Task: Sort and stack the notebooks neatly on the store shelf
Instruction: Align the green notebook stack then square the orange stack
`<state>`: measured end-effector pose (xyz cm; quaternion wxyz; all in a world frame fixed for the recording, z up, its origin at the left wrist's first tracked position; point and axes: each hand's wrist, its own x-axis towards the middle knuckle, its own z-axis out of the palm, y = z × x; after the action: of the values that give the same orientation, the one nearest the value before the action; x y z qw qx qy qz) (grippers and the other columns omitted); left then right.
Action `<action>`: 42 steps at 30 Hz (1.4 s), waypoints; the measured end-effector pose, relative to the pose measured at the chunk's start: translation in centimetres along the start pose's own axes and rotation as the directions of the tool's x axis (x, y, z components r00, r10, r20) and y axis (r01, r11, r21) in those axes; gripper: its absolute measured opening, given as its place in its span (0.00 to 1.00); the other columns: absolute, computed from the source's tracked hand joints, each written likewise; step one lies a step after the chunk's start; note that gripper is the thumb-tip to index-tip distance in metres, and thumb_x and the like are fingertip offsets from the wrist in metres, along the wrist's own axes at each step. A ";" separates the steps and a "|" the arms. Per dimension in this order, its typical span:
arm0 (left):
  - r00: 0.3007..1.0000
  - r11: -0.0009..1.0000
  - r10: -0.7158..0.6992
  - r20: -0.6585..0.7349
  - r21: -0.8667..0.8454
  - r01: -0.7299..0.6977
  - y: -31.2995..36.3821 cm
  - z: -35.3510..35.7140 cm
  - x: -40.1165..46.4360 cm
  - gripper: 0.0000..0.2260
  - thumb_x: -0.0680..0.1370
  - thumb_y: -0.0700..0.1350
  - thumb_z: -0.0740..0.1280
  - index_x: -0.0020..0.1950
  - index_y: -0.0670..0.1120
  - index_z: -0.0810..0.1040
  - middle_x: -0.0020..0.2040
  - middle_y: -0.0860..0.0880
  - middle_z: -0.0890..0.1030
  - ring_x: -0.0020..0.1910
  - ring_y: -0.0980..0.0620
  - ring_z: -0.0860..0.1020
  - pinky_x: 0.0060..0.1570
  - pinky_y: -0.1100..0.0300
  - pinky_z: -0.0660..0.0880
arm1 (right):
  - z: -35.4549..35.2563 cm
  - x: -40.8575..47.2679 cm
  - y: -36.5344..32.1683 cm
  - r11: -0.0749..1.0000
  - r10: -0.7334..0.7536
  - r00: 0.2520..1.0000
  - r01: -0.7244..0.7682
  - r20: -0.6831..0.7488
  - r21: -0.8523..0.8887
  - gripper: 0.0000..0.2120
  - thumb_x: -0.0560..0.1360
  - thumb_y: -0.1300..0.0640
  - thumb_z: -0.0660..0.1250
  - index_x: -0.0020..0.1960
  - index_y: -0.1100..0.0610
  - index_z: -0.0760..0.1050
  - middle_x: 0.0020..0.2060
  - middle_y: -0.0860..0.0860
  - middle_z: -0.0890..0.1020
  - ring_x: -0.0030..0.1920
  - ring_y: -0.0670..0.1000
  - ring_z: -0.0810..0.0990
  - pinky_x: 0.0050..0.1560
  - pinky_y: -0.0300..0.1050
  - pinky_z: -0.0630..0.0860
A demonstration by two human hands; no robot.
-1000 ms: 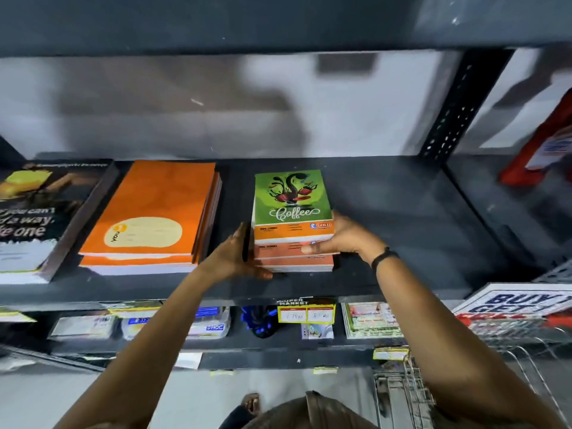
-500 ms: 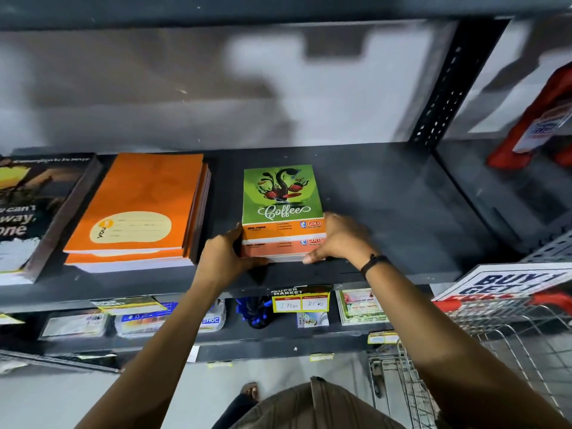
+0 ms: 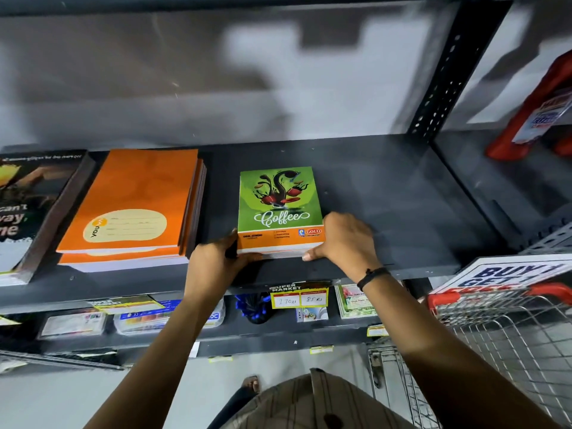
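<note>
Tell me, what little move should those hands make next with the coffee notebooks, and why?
Probably let go. The coffee notebooks lie flat on the shelf, edges looking flush, with the left hand and right hand pressed against the near corners. The pile looks squared, apart from the orange stack, so releasing seems the natural next step.

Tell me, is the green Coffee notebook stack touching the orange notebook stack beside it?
Apart. The head view shows a strip of bare dark shelf between the green Coffee notebook stack and the orange notebook stack.
</note>
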<state>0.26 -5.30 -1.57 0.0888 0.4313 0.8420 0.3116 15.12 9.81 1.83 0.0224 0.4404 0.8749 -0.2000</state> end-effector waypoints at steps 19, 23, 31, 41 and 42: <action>0.995 0.995 0.026 -0.094 -0.092 -0.034 -0.8 -3.0 0.8 0.22 0.74 0.52 0.66 0.63 0.40 0.74 0.57 0.39 0.82 0.52 0.43 0.81 0.52 0.52 0.78 | -4.0 -0.3 -2.7 0.982 -0.126 0.992 0.124 -0.005 -0.143 0.35 0.65 0.39 0.73 0.63 0.58 0.69 0.60 0.54 0.78 0.61 0.57 0.77 0.59 0.52 0.73; 0.956 0.994 0.097 -0.277 0.079 -0.078 -3.7 -7.0 1.8 0.18 0.76 0.48 0.64 0.61 0.39 0.76 0.57 0.37 0.81 0.56 0.39 0.78 0.55 0.52 0.72 | -3.3 -0.3 -8.6 0.936 -0.339 0.941 0.339 -0.020 0.097 0.38 0.70 0.42 0.69 0.73 0.59 0.61 0.70 0.56 0.71 0.69 0.56 0.69 0.66 0.48 0.68; 0.961 0.965 -0.258 -0.102 0.023 0.261 -15.7 -14.6 1.9 0.36 0.67 0.57 0.73 0.68 0.43 0.65 0.62 0.34 0.74 0.61 0.34 0.73 0.58 0.42 0.74 | 5.3 1.5 -18.5 0.865 -0.354 0.918 0.249 0.177 0.437 0.38 0.68 0.51 0.75 0.73 0.56 0.61 0.69 0.54 0.72 0.68 0.55 0.72 0.65 0.43 0.69; 0.990 0.979 -0.137 0.041 -0.149 0.142 -19.3 -14.7 0.9 0.51 0.60 0.47 0.79 0.75 0.42 0.52 0.73 0.40 0.65 0.70 0.45 0.67 0.70 0.55 0.64 | 10.0 -0.1 -20.3 0.868 -0.196 0.976 0.217 -0.094 0.447 0.48 0.63 0.57 0.79 0.75 0.59 0.56 0.64 0.56 0.77 0.60 0.48 0.75 0.50 0.26 0.63; 0.991 0.977 -0.134 0.025 -0.166 0.136 -19.3 -14.6 0.8 0.50 0.61 0.46 0.79 0.75 0.42 0.53 0.74 0.41 0.64 0.71 0.46 0.66 0.71 0.56 0.63 | 10.2 -0.2 -20.3 0.864 -0.175 0.979 0.205 -0.108 0.460 0.46 0.63 0.57 0.79 0.74 0.59 0.58 0.62 0.56 0.78 0.57 0.46 0.75 0.48 0.24 0.63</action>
<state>-19.29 -19.61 -1.61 0.1513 0.3662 0.8396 0.3716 -1.99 -4.89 -0.85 -0.1318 0.3507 0.8399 -0.3928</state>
